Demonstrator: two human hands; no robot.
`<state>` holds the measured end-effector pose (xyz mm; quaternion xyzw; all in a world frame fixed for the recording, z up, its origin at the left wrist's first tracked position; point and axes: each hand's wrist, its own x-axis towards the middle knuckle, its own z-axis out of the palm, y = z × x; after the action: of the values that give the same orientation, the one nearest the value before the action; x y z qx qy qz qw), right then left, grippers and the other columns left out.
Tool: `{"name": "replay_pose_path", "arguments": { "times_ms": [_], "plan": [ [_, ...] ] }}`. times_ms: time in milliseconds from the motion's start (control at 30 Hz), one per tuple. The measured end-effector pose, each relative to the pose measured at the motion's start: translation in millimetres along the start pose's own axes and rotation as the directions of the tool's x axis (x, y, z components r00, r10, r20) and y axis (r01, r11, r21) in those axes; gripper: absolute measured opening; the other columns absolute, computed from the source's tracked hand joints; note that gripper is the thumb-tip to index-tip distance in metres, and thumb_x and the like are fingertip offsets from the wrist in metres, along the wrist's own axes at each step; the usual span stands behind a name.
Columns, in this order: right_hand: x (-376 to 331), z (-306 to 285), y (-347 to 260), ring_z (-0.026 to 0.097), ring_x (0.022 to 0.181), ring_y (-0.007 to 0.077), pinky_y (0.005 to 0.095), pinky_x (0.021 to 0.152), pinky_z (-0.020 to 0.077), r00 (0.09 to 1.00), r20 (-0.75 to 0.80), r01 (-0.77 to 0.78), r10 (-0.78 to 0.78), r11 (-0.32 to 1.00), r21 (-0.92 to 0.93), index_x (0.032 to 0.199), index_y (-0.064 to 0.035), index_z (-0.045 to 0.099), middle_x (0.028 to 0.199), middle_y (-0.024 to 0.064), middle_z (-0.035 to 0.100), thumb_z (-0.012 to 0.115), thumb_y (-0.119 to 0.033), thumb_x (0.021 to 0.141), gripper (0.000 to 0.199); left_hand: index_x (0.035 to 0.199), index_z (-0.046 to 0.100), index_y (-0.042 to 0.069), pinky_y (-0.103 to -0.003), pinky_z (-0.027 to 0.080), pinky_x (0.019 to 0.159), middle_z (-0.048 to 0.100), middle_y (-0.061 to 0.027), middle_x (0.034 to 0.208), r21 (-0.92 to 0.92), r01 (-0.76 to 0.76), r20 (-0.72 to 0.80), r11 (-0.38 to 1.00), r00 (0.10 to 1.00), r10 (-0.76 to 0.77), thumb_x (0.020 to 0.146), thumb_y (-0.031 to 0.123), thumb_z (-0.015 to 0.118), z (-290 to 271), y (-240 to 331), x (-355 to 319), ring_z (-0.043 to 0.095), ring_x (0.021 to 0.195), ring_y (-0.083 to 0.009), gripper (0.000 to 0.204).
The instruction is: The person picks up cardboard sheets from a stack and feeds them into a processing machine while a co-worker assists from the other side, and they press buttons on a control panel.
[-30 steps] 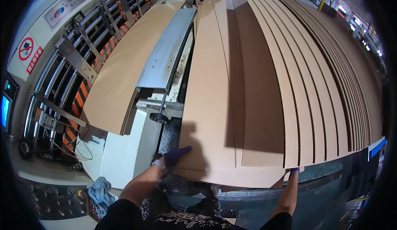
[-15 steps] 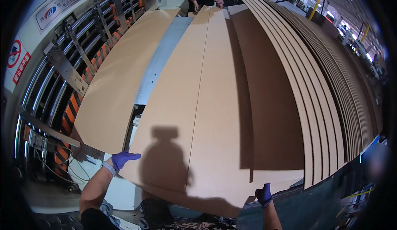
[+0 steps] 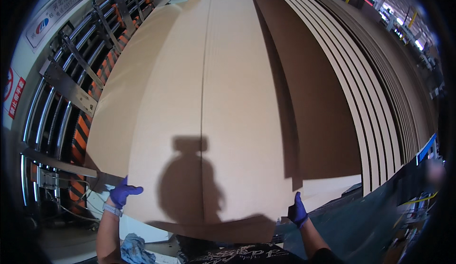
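Note:
A large creased cardboard sheet (image 3: 237,121) stretches away from me, with a fold line down its middle and a dark shadow on its near half. My left hand (image 3: 124,193), in a purple glove, grips its left edge near the close corner, thumb on top and the other fingers mostly hidden. At the right near edge my right hand (image 3: 298,212), also gloved in purple, is closed on the board with its thumb pointing up; its other fingers are partly hidden. Beneath and to the left lies another cardboard sheet (image 3: 111,140), partly covered by the one I hold.
On the left stands a machine with metal rollers (image 3: 45,117), brackets and an orange-black striped guard (image 3: 80,136). Brown cardboard (image 3: 323,98) and a tall row of stacked boards (image 3: 375,121) fill the right. A blue cloth (image 3: 135,249) hangs near my left forearm.
The creased sheet has shifted left over the other sheet, covering the grey metal strip. My left hand moved slightly left and down, my right slightly up. The co-worker has almost left the view.

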<state>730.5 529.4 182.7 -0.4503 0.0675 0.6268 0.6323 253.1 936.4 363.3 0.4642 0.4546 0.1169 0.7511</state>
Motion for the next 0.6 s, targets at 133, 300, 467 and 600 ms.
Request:
{"name": "replay_pose_path", "arguments": {
  "times_ms": [133, 300, 467, 600],
  "plan": [
    [-37, 71, 14, 0.052, 0.12, 0.0278, 0.0394, 0.1, 0.0426, 0.993, 0.046, -0.101, 0.11, 0.98, -0.169, 0.141, -0.0067, 0.036, 0.133, 0.0119, 0.052, 0.031, -0.066, 0.093, 0.077, 0.134, 0.046, 0.0, -0.035, 0.048, 0.09, 0.062, -0.0127, 0.118, 0.116, -0.008, -0.209, 0.993, 0.977, 0.032, 0.07, 0.011, 0.073, -2, 67, -86, 0.061, 0.105, -0.0248, 0.069],
    [-46, 100, 40, 0.054, 0.113, 0.023, 0.035, 0.097, 0.0437, 0.988, 0.112, -0.118, 0.106, 0.987, 0.108, 0.136, -0.006, 0.044, 0.125, 0.01, 0.056, 0.024, -0.058, 0.098, 0.067, 0.131, 0.049, 0.001, -0.035, 0.047, 0.089, 0.062, -0.0118, 0.116, 0.429, 0.019, -0.306, 0.903, 0.944, 0.126, 0.069, 0.019, 0.077, 9, 122, -151, 0.059, 0.104, -0.0225, 0.07],
    [-12, 87, 46, 0.054, 0.106, 0.0174, 0.0329, 0.091, 0.0445, 0.951, 0.285, -0.141, 0.117, 0.988, 0.062, 0.131, -0.0056, 0.047, 0.118, 0.0073, 0.057, 0.026, -0.061, 0.097, 0.069, 0.133, 0.048, 0.002, -0.035, 0.044, 0.093, 0.061, -0.0109, 0.119, 0.548, -0.043, -0.344, 0.835, 0.899, 0.272, 0.075, 0.02, 0.074, 47, 162, -209, 0.057, 0.107, -0.0214, 0.066],
    [11, 74, 55, 0.052, 0.107, 0.0144, 0.0316, 0.092, 0.0425, 0.883, 0.466, -0.061, -0.052, 0.973, 0.225, 0.132, -0.0055, 0.045, 0.12, 0.0054, 0.055, 0.026, -0.064, 0.095, 0.072, 0.136, 0.043, 0.002, -0.031, 0.048, 0.086, 0.062, -0.0112, 0.118, 0.718, 0.004, -0.336, 0.696, 0.877, 0.342, 0.079, 0.019, 0.075, 107, 217, -229, 0.059, 0.101, -0.0181, 0.067]
  ]
}}
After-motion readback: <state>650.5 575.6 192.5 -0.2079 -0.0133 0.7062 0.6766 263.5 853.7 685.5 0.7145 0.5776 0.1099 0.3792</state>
